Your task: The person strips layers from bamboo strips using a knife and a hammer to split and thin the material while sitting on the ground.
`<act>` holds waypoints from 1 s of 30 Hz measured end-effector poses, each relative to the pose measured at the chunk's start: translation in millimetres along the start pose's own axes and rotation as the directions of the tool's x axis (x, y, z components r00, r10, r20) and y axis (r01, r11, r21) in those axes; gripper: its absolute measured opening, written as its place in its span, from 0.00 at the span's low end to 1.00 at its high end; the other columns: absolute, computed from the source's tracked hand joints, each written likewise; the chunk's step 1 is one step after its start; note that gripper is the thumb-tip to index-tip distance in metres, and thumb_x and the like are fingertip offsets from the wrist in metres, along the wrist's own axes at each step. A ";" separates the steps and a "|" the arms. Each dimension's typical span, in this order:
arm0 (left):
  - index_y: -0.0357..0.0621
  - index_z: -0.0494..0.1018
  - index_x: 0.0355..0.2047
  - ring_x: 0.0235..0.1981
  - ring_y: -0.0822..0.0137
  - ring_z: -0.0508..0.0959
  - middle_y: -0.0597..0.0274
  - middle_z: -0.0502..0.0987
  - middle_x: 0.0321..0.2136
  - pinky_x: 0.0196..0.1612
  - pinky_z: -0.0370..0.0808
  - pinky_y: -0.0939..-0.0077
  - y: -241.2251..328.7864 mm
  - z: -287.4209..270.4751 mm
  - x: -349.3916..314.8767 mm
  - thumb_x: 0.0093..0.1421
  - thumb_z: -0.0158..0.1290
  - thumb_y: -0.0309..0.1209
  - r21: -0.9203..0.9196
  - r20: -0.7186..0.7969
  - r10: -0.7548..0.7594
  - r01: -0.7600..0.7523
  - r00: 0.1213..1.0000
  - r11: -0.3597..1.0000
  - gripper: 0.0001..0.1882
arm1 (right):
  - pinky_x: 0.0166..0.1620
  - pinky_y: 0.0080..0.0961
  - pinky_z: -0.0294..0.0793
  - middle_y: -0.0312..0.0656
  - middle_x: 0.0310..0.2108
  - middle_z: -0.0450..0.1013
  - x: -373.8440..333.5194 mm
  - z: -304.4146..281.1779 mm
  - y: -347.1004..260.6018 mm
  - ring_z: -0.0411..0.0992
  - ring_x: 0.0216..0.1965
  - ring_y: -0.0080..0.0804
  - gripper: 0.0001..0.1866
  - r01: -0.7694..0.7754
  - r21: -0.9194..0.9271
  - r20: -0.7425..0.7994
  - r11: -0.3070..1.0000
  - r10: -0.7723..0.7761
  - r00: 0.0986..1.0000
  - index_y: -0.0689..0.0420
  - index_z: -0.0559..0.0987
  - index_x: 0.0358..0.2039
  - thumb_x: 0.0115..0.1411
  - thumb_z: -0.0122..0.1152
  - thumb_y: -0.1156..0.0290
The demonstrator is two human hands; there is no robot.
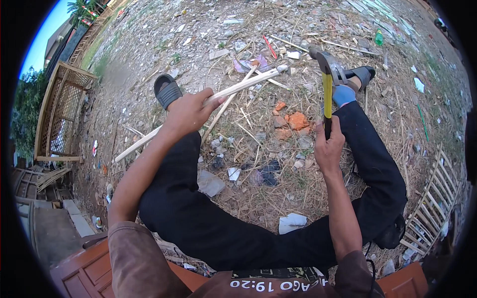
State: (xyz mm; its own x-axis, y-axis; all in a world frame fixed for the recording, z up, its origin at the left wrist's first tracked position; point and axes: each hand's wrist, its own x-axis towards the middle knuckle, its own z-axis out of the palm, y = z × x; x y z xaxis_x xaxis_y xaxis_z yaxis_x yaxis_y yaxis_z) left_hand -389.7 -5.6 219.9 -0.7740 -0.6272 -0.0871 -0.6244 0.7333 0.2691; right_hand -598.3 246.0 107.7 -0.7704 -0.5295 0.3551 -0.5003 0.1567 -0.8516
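Note:
My left hand (191, 110) is wrapped round a long pale wooden stick (243, 88), which slants from low left up to the right over my left knee. My right hand (329, 146) grips a claw hammer (327, 94) by the dark end of its yellow handle. The hammer stands upright, its metal head raised near my right foot and apart from the stick's far end. A thinner wooden stick (223, 108) crosses beneath the one I hold. Between my legs lie orange brick pieces (298, 120) on dry straw.
Rubble, straw and litter cover the ground. My legs spread to both sides, with a grey sandal (168, 91) on the left foot. A wooden lattice frame (62, 111) stands far left. A slatted wooden piece (431, 201) lies at right. Brown panelled wood (92, 270) is beneath me.

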 end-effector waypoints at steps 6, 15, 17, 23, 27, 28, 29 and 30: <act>0.43 0.72 0.36 0.26 0.41 0.77 0.44 0.73 0.18 0.31 0.70 0.50 15.2 3.2 3.7 0.66 0.50 0.46 0.033 -0.007 0.008 -0.007 1.000 0.999 0.17 | 0.24 0.38 0.69 0.47 0.21 0.73 -4.0 -7.7 -26.4 0.74 0.22 0.48 0.11 0.239 -0.128 0.214 0.963 -0.208 0.954 0.57 0.75 0.38 0.61 0.64 0.64; 0.42 0.69 0.36 0.26 0.36 0.76 0.41 0.75 0.20 0.31 0.70 0.44 7.2 4.6 -6.2 0.65 0.52 0.45 -0.055 -0.074 0.201 -0.206 0.977 0.977 0.17 | 0.22 0.38 0.69 0.42 0.22 0.73 -11.8 1.6 -52.2 0.74 0.20 0.43 0.18 0.371 -0.221 0.355 0.902 -0.280 0.892 0.57 0.76 0.36 0.62 0.60 0.53; 0.43 0.70 0.36 0.25 0.37 0.77 0.41 0.75 0.18 0.31 0.70 0.45 14.9 5.4 -7.5 0.65 0.53 0.46 -0.036 -0.085 0.161 -0.165 0.983 0.986 0.17 | 0.22 0.40 0.68 0.43 0.22 0.73 -10.3 1.8 -43.4 0.74 0.20 0.45 0.18 0.314 -0.264 0.351 0.912 -0.212 0.912 0.57 0.76 0.37 0.62 0.60 0.53; 0.42 0.73 0.36 0.21 0.41 0.75 0.44 0.72 0.15 0.26 0.68 0.52 29.8 5.1 -14.6 0.64 0.54 0.46 0.045 -0.068 0.127 -0.124 0.990 0.991 0.18 | 0.23 0.44 0.66 0.49 0.18 0.71 -0.6 -3.7 -20.3 0.71 0.20 0.52 0.14 0.079 -0.362 0.193 0.929 -0.008 0.981 0.56 0.74 0.33 0.67 0.55 0.57; 0.43 0.72 0.35 0.20 0.41 0.75 0.45 0.71 0.14 0.25 0.67 0.51 23.1 1.4 -9.3 0.65 0.53 0.46 0.019 -0.132 0.154 -0.153 0.979 0.988 0.17 | 0.23 0.44 0.67 0.47 0.21 0.74 -14.0 -0.3 -33.8 0.74 0.21 0.50 0.16 0.267 -0.253 0.274 0.930 -0.196 0.942 0.56 0.74 0.33 0.65 0.56 0.55; 0.43 0.72 0.34 0.20 0.41 0.75 0.44 0.71 0.14 0.24 0.67 0.51 25.4 2.3 -10.3 0.65 0.53 0.46 0.019 -0.118 0.152 -0.150 0.981 0.988 0.17 | 0.23 0.44 0.67 0.48 0.20 0.74 -12.6 0.3 -25.3 0.74 0.21 0.51 0.15 0.241 -0.282 0.268 0.929 -0.165 0.949 0.56 0.74 0.33 0.66 0.56 0.56; 0.43 0.72 0.34 0.20 0.41 0.75 0.44 0.70 0.14 0.24 0.66 0.51 26.7 3.7 -11.5 0.65 0.53 0.45 0.021 -0.105 0.149 -0.147 0.983 0.989 0.17 | 0.23 0.45 0.67 0.48 0.20 0.74 -9.4 -0.9 -18.1 0.74 0.22 0.51 0.15 0.215 -0.310 0.262 0.926 -0.134 0.956 0.56 0.74 0.33 0.66 0.56 0.56; 0.43 0.72 0.34 0.20 0.41 0.75 0.44 0.70 0.14 0.24 0.66 0.51 26.3 5.8 -12.5 0.65 0.53 0.45 0.015 -0.102 0.148 -0.148 0.984 0.989 0.17 | 0.25 0.47 0.67 0.50 0.22 0.74 -2.3 -5.7 -12.6 0.74 0.23 0.55 0.15 0.039 -0.338 0.213 0.940 0.036 0.977 0.56 0.75 0.35 0.67 0.54 0.56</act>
State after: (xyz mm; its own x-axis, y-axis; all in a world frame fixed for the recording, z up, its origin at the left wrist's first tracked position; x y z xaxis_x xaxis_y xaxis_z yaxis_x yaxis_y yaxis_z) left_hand -397.1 23.1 222.5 -0.8432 -0.5350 0.0525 -0.5048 0.8216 0.2647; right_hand -592.5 250.0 119.8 -0.6862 -0.6886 0.2344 -0.6343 0.4086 -0.6563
